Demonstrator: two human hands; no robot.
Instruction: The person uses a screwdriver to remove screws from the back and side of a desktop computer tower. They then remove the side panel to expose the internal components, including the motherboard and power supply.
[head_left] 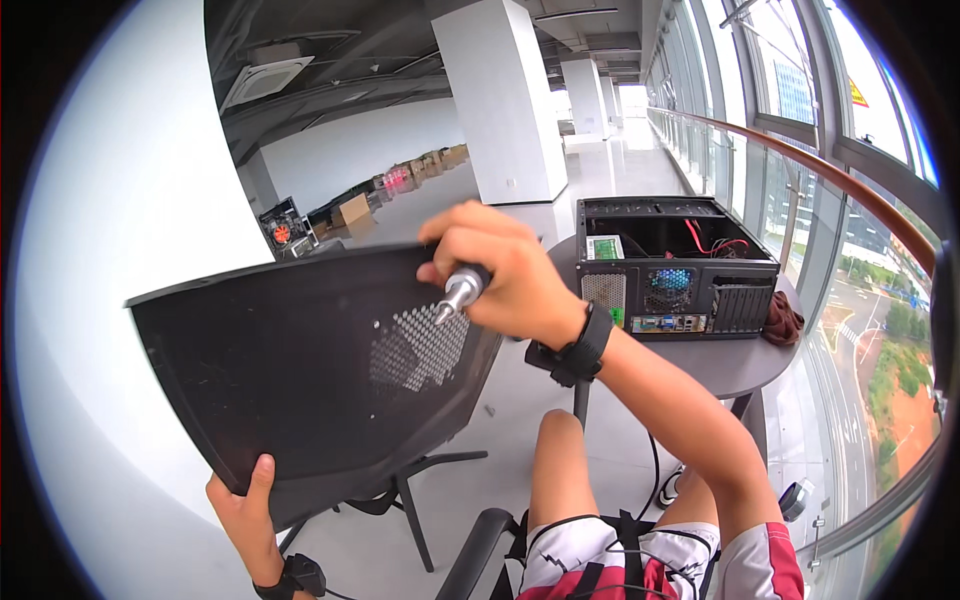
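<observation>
A black computer case side panel (260,370) with a perforated vent is held up at the left, tilted, over the floor. My left hand (245,505) grips its lower left edge, the thumb lying on the face. At its upper right corner is my right hand (505,270), closed round a screwdriver (462,292) and with fingers at the panel's edge. The screwdriver's metal tip points down and left in front of the vent. To the right, the opened black computer case (675,270) lies on a round grey table (700,365), its rear ports facing me and red cables showing inside.
A brown cloth (783,320) is bunched beside the case. Below the panel stands a dark chair or stool (410,510). A white wall (120,200) rises close at the left; windows with a handrail (800,155) run along the right. A pillar (500,110) stands beyond.
</observation>
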